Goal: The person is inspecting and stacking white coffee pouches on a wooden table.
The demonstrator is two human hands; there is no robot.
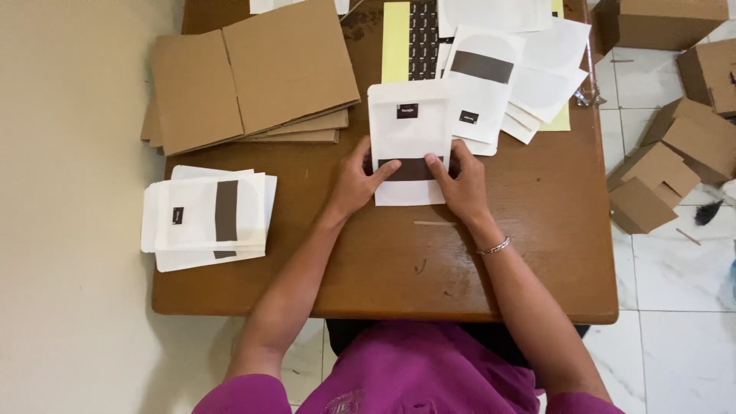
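Note:
A white paper pouch (410, 130) with a small black label near its top and a dark brown strip (414, 169) across its lower part lies flat on the wooden table (537, 230). My left hand (356, 180) presses on the strip's left end, fingers spread on the pouch. The strip's right end is under the fingers of my right hand (461, 180), which has a thin bracelet on its wrist. Both hands rest on the pouch rather than lifting it.
A stack of similar white pouches (207, 215) sits at the table's left. Flattened cardboard boxes (253, 77) lie at the back left, loose pouches and label sheets (498, 69) at the back right. Folded cardboard boxes (667, 169) stand on the tiled floor to the right.

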